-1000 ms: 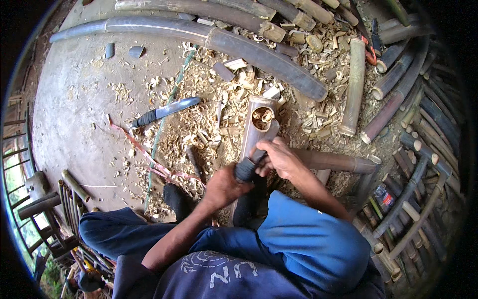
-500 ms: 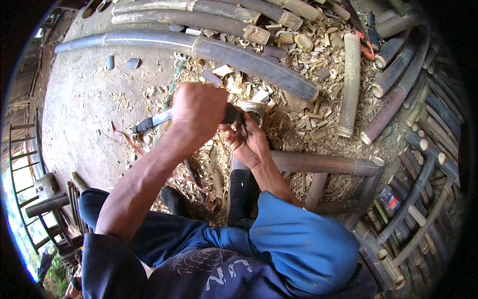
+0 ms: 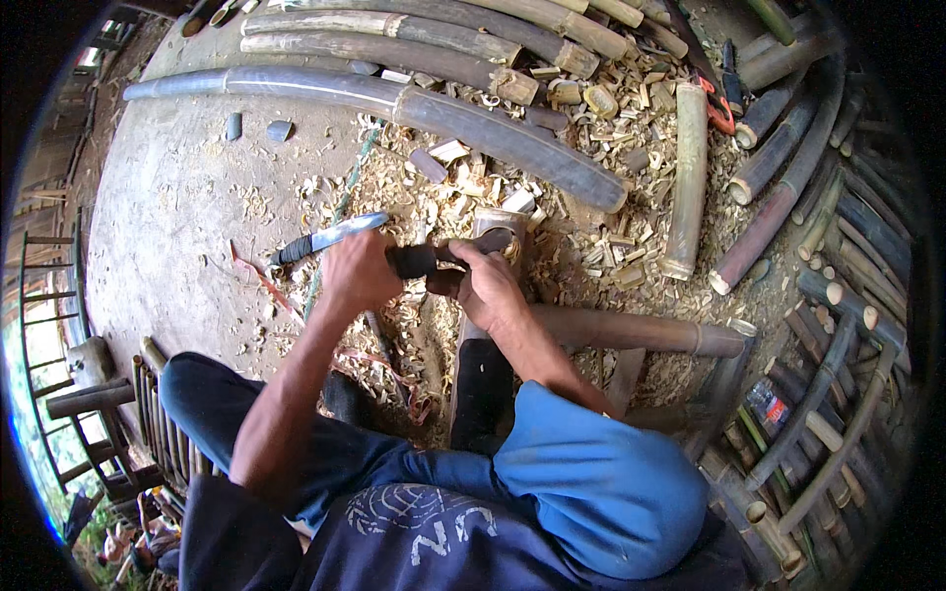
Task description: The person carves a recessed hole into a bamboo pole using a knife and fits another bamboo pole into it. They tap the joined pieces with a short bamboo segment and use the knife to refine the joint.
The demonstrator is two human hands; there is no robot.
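Left hand (image 3: 361, 276) clenched round rear of dark-wrapped tool (image 3: 412, 261); right hand (image 3: 488, 286) grasping farther forward, exact finger contact partly hidden from us. Tool lies level between hands, front end right at hole near top of bamboo section (image 3: 500, 217), shavings (image 3: 641, 246) around. We judge tool stiff, sturdy, modest weight; wrapping should grip well, so best hold there, clear of front end. Bamboo: hollow, rigid, likely light, smooth wall liable to slide or roll, perhaps split lengthwise; we'd steady outer wall.
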